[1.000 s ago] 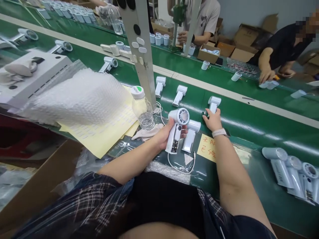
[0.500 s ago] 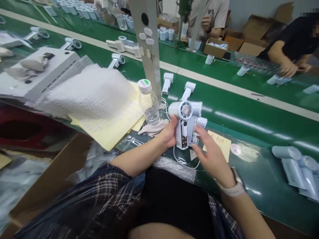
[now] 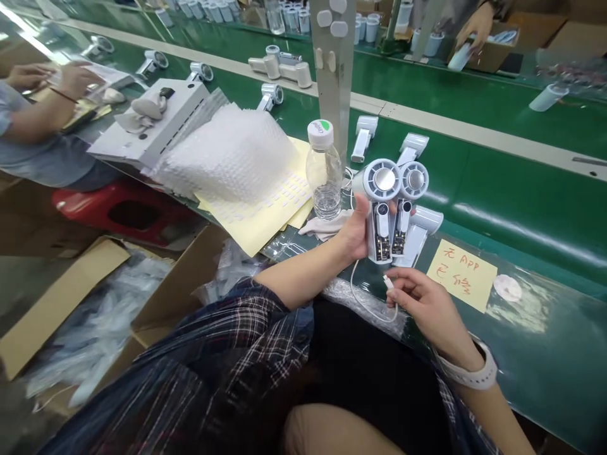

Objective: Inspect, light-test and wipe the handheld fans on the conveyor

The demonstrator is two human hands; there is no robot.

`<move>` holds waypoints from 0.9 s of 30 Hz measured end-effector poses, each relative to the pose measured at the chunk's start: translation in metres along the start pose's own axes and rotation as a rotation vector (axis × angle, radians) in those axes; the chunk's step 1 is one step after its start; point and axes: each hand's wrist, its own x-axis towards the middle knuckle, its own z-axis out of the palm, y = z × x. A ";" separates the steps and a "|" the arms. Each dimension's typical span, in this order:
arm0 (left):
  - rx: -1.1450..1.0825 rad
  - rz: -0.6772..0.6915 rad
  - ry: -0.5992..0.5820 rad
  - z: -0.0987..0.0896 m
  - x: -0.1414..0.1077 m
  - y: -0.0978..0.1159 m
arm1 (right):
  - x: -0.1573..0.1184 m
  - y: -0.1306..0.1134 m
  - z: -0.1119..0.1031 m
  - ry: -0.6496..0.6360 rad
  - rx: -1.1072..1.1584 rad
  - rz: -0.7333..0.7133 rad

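Note:
My left hand (image 3: 356,237) is closed around two light-blue handheld fans side by side, a larger-looking near fan (image 3: 380,180) and a second fan (image 3: 415,180). Both handles lack their front covers, so batteries and circuit boards show. Just below the handles, my right hand (image 3: 427,306) pinches the plug of a white charging cable (image 3: 387,281) between thumb and fingers. The plug is apart from the fans. The cable loops down over the bench edge. Right behind the held fans lies another fan (image 3: 425,221), partly covered by them.
A clear plastic bottle (image 3: 324,170) stands left of my hands, beside bubble wrap (image 3: 227,158) on yellow sheets. A metal post (image 3: 333,82) rises behind. To the right lies a yellow note (image 3: 459,273). A box of plastic bags (image 3: 114,322) is lower left. Co-workers' hands show left and across.
My right hand has left the fans and now pinches the cable plug. The two fans in my left hand now face me side by side. The view has shifted left.

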 end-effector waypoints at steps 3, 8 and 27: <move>0.002 0.039 -0.022 0.000 0.001 0.000 | 0.011 -0.007 0.011 0.013 0.164 -0.008; -0.020 0.081 -0.005 -0.001 0.002 0.001 | 0.017 -0.002 0.035 0.156 0.227 -0.140; 0.074 0.171 0.042 0.003 -0.006 -0.007 | 0.008 -0.014 0.054 0.169 0.374 -0.176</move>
